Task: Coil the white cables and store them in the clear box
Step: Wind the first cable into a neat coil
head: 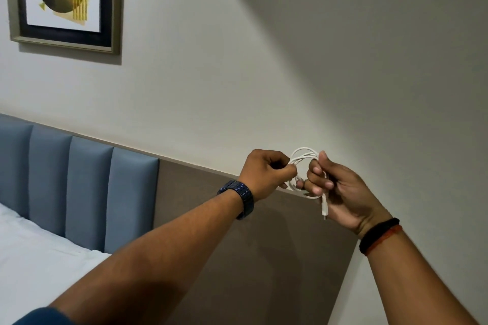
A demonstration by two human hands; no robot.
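Observation:
A thin white cable [303, 153] is wound into a small loop, held up in the air in front of the wall between both hands. My left hand [266, 173] pinches the loop's left side with closed fingers. On the loop's right side my right hand [338, 190] has its fingers curled through the coil. One white plug end [324, 208] hangs down below the right palm. The clear box is not in view.
A brown panel [250, 245] and a blue padded headboard [79, 187] run along the wall behind the hands. A bed with a white sheet [34, 258] lies at lower left. A framed picture [66, 0] hangs at upper left.

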